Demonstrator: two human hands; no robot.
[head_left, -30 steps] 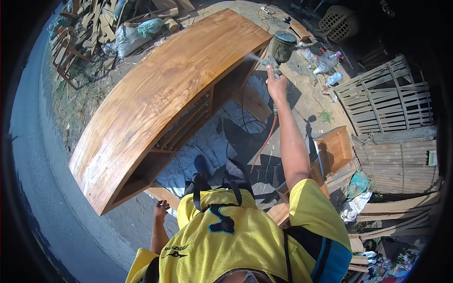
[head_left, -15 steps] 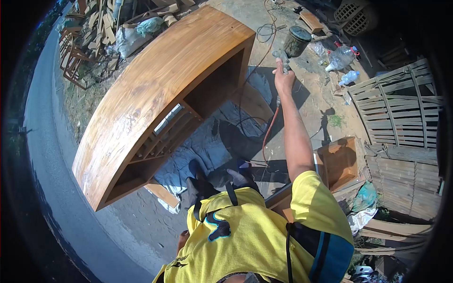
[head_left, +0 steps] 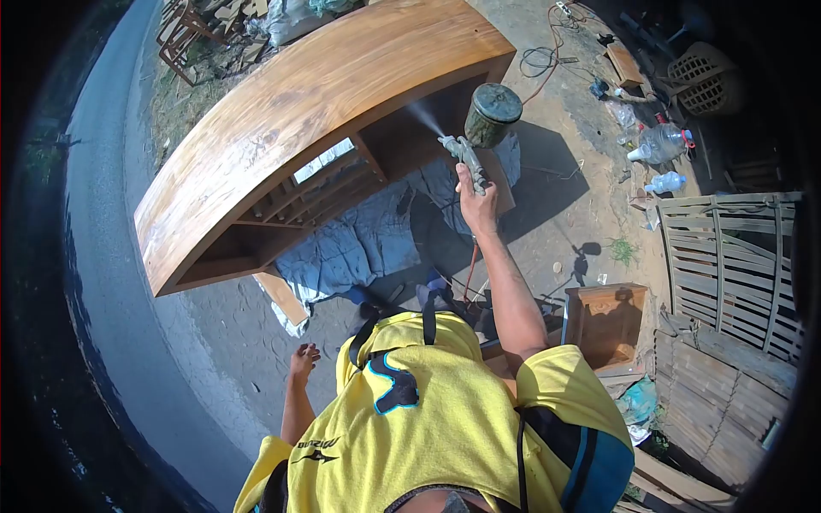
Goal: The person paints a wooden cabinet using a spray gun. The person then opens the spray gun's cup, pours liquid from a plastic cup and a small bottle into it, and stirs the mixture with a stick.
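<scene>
My right hand (head_left: 479,205) is wrapped round the handle of a spray gun (head_left: 463,152), which has a round lidded cup (head_left: 494,114) on it and a reddish hose below. A pale mist leaves its nozzle toward the front edge of a large varnished wooden cabinet (head_left: 325,94). The cabinet's broad panel is glossy, and open compartments and slats show on the side facing me. Low at the left, my left hand (head_left: 304,359) hangs beside my body with its fingers partly curled and apart, holding nothing, away from the cabinet.
A white sheet (head_left: 342,252) lies under the cabinet by my feet. At the right are a wooden drawer (head_left: 605,325), a slatted bamboo panel (head_left: 727,265) and plastic bottles (head_left: 663,144). Beyond the cabinet, a road (head_left: 107,214) runs along the left.
The spray gun has moved left and nearer the cabinet, and mist shows again. My left hand, mostly hidden half a second ago, is back in view. The whole view has shifted.
</scene>
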